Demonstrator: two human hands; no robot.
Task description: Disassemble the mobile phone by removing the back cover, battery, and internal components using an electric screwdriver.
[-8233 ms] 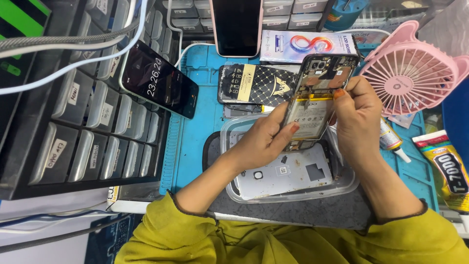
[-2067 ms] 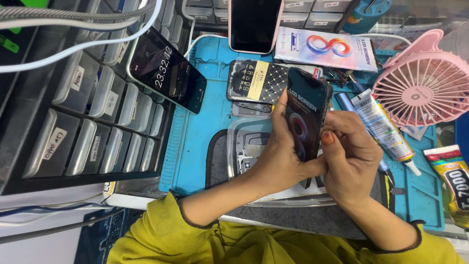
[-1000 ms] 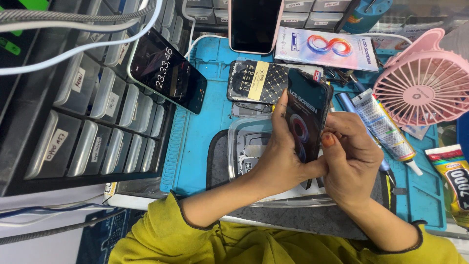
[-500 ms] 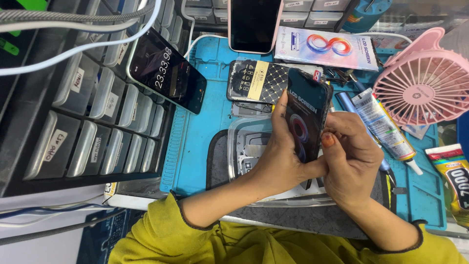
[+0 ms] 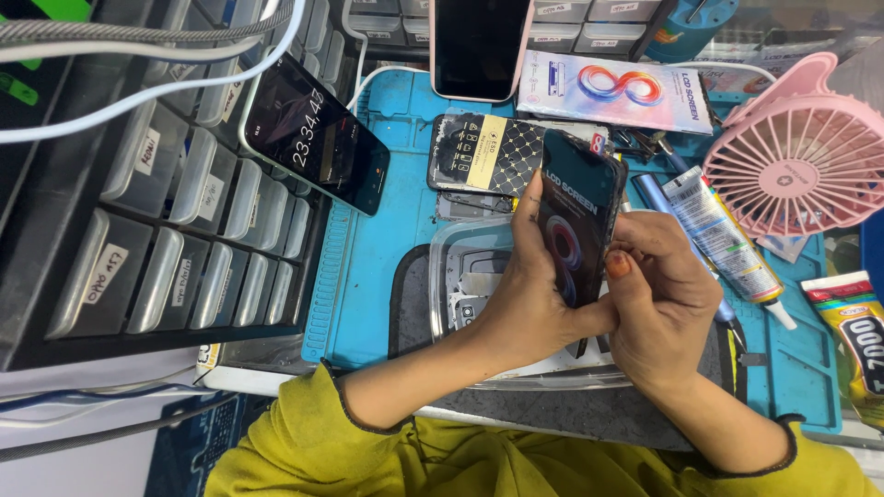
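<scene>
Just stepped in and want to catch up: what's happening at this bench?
A person in yellow sleeves holds a dark phone screen panel upright in both hands. The left hand grips its left edge and bottom, while the right hand presses a thumb against the right edge. It is held above a clear plastic tray on a blue work mat. A pink fan and glue tubes lie to the right.
</scene>
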